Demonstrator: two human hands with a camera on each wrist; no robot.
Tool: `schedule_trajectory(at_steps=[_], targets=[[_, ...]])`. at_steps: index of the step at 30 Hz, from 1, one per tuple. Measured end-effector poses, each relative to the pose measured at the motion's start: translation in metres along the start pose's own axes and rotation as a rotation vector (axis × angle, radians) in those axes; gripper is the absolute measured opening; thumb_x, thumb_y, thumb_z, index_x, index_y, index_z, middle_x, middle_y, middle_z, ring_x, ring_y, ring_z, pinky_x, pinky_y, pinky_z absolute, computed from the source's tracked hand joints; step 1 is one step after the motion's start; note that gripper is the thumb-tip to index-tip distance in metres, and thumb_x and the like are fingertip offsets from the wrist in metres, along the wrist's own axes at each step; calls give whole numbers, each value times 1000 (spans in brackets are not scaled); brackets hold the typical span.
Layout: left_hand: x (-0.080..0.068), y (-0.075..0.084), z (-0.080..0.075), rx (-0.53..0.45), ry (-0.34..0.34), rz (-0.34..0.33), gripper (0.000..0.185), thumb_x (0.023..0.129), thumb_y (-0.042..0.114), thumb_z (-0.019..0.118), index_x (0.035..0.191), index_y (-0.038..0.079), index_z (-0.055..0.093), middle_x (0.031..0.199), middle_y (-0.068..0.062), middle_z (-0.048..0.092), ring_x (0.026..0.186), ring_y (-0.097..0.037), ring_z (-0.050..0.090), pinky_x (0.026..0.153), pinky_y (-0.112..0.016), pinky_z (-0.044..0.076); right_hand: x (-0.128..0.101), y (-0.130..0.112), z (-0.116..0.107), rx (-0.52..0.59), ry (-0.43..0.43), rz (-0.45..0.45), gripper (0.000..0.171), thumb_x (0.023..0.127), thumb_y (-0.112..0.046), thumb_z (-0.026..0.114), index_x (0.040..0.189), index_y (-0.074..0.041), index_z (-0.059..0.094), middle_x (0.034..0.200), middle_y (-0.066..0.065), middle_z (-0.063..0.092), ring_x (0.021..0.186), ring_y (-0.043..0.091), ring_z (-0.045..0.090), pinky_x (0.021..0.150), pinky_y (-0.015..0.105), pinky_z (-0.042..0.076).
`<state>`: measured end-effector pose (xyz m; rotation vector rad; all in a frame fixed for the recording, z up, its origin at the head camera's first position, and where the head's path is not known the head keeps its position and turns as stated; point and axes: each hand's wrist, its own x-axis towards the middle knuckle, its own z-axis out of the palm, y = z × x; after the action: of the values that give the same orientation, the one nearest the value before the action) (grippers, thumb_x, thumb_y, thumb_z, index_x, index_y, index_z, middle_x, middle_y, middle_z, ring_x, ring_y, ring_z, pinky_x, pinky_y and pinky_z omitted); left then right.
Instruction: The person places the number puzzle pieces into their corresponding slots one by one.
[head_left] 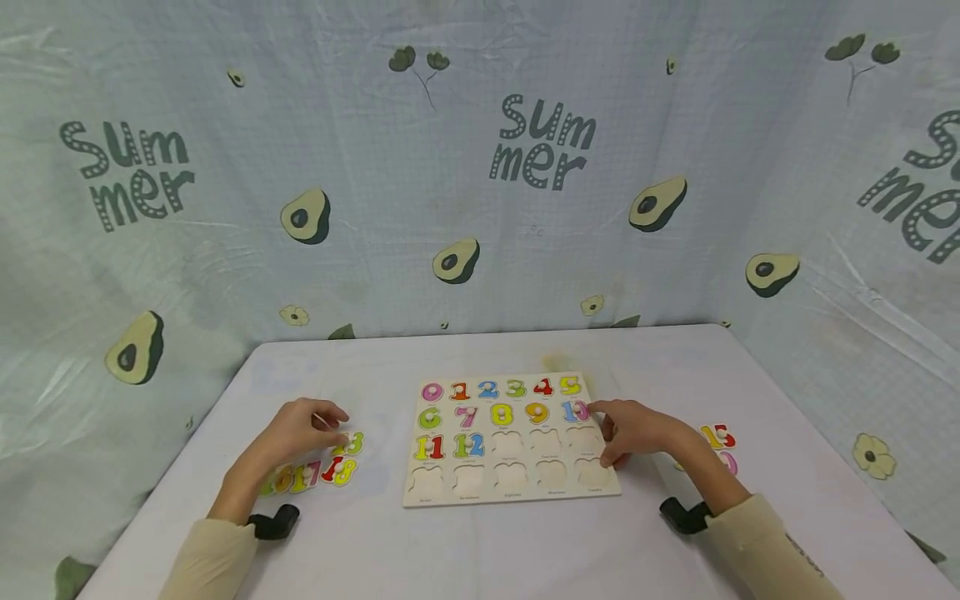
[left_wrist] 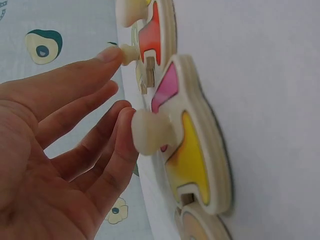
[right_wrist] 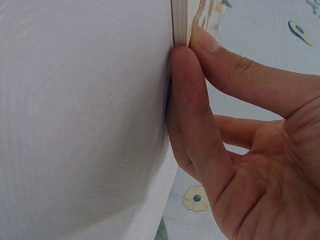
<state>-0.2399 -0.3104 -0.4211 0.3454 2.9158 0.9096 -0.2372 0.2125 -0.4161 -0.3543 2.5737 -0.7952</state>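
Observation:
My left hand hovers over several number pieces, its fingers curved and apart. In the left wrist view one fingertip meets or nearly meets a small round knob; no finger closes round it. The 13 piece lies under that hand, partly hidden, with the 18 piece and 17 piece nearer me. At the wooden number puzzle board, my right hand holds the right edge, one fingertip on top by the 10 piece and another digit against the side.
Pieces 0 to 12 sit in the board's upper rows; the slots after 12 and the bottom row are bare. Past the right forearm lie a 15 piece and another piece, partly covered. A patterned curtain rises behind the white table.

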Motion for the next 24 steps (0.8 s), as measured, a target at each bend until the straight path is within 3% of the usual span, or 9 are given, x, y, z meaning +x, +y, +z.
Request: schedule_trajectory(at_steps=[4, 12, 24], targets=[[1, -2, -2, 11, -27, 1, 27, 83, 21, 85, 104, 5, 77, 92, -4, 69, 85, -18, 62, 72, -32, 52, 0, 0, 0, -9, 2, 5, 86, 80, -8, 87, 152, 3, 41, 97, 9, 60, 75, 17, 62, 72, 32, 52], [2, -4, -2, 8, -71, -62, 26, 85, 22, 85, 103, 5, 78, 88, -2, 67, 80, -18, 56, 67, -29, 48, 0, 1, 0, -15, 7, 13, 87, 80, -9, 87, 152, 3, 41, 99, 9, 61, 75, 17, 62, 73, 32, 53], [0, -6, 1, -12, -73, -5, 23, 83, 20, 86, 101, 8, 79, 84, -1, 66, 77, -17, 55, 66, -28, 47, 1, 1, 1, -3, 4, -1, 87, 79, -8, 87, 152, 3, 41, 99, 10, 61, 74, 17, 63, 73, 32, 54]])
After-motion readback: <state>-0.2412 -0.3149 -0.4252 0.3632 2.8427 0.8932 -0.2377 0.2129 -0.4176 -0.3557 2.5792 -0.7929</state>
